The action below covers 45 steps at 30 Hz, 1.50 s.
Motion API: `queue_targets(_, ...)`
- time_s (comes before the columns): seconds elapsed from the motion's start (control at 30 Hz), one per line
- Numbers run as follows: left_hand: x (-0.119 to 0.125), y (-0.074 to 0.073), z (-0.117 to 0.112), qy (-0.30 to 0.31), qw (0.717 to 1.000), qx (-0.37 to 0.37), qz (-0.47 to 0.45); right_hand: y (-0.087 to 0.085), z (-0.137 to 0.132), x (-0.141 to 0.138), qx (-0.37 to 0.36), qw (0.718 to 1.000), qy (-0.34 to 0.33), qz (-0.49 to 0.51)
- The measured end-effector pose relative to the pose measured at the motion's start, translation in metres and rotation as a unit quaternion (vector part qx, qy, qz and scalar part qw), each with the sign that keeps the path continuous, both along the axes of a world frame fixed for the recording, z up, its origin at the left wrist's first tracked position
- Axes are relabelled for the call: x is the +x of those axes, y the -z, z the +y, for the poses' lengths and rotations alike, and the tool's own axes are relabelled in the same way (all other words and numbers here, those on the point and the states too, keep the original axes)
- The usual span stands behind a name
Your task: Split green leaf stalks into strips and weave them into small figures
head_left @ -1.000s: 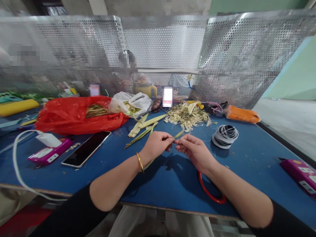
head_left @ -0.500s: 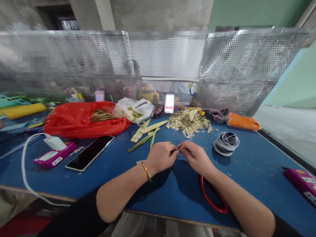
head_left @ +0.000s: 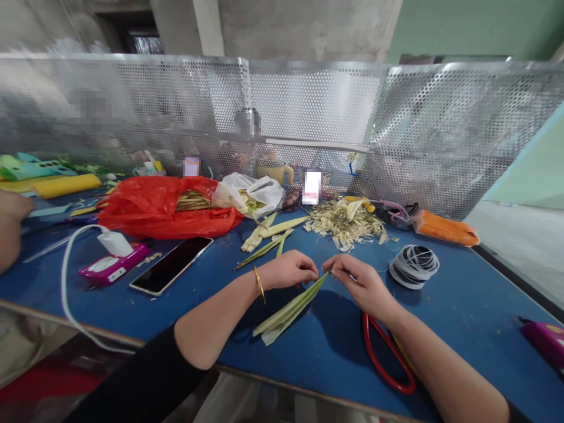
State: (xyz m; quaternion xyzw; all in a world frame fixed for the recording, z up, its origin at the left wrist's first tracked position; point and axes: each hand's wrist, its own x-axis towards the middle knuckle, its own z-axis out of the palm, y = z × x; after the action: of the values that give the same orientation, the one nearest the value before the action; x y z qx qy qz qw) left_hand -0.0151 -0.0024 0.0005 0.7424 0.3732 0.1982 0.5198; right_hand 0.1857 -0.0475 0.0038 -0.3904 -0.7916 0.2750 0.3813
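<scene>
Pinched at its narrow tip by my right hand is a bundle of pale green leaf strips, its wide end fanning toward the table's front edge. My left hand, with a gold bangle at the wrist, is beside that tip with thumb and fingers pressed together; what they grip is too small to make out. A red looped handle lies under my right wrist, partly hidden by the forearm. To the right of my right hand stands a spool of white cord, from which a thin strand runs toward the hand.
Loose leaves and a heap of dry shreds lie beyond my hands. A phone, power strip and red plastic bag are leftward. An orange packet is at right. A perforated metal screen borders the back. Another person's hand shows far left.
The bundle of leaf strips now shows below my hands, slanting to the lower left; before, it was hidden. My hands are slightly farther apart. The whole view has shifted a little.
</scene>
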Motion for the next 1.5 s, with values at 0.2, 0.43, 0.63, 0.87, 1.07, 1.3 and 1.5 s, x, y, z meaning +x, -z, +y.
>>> queue_targets(0.2,0.0,-0.001,0.003,-0.033,0.999,0.042,0.007,-0.003,-0.003,-0.001,-0.015,1.0,-0.001,0.0)
queue_targets(0.43,-0.003,-0.006,0.005,-0.12,0.957,0.23,0.127,-0.001,-0.002,-0.001,-0.038,0.999,0.028,0.013)
queue_targets(0.63,0.004,-0.006,-0.006,-0.146,0.961,0.226,0.07,0.001,0.001,-0.002,-0.052,0.995,0.083,0.021)
queue_targets(0.87,0.014,-0.001,-0.02,-0.095,0.992,0.074,0.03,0.007,0.005,-0.003,-0.133,0.983,0.104,0.069)
queue_targets(1.07,0.015,-0.002,-0.028,-0.024,0.904,0.403,0.138,0.013,0.009,-0.004,-0.282,0.937,0.116,0.172)
queue_targets(1.3,0.017,0.002,-0.026,0.053,0.804,0.557,0.203,0.01,0.006,-0.007,-0.271,0.939,0.096,0.19)
queue_targets(1.5,0.014,0.001,-0.015,0.016,0.914,0.397,0.08,0.009,0.006,-0.005,-0.276,0.937,0.078,0.199)
